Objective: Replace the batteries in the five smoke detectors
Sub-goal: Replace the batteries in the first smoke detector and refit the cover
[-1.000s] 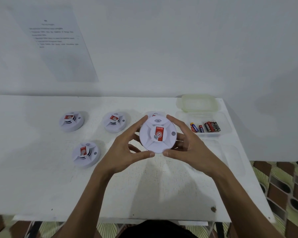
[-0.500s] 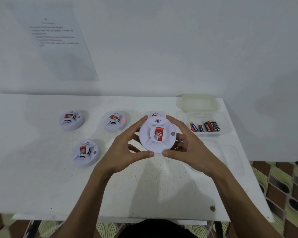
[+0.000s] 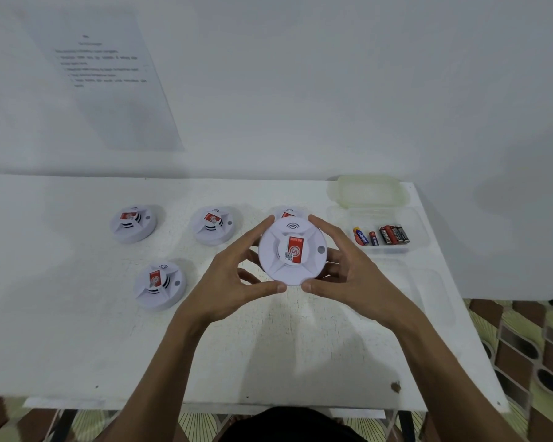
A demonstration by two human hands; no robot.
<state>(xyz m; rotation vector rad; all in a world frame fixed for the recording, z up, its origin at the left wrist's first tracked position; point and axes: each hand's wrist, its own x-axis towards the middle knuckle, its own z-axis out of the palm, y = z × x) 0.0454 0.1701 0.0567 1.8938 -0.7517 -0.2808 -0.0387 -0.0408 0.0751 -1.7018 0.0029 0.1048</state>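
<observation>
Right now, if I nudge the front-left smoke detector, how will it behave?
Probably slides rather than rolls: the front-left smoke detector lies flat on the white table. Likely rigid, light moulded plastic. Smooth round rim may slip in a grip.

A white table [image 3: 77, 346] stands against a plain white wall [image 3: 332, 90], where a printed sheet of paper [image 3: 109, 90] hangs at upper left; brown and yellow-green patterned floor tiles [image 3: 524, 346] show at the right

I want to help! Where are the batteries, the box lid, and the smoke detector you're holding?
batteries [image 3: 386, 235], head view, on a red-and-black one mid-row.
box lid [image 3: 369, 191], head view, on its flat top.
held smoke detector [image 3: 295, 250], head view, on its red sticker.
</observation>
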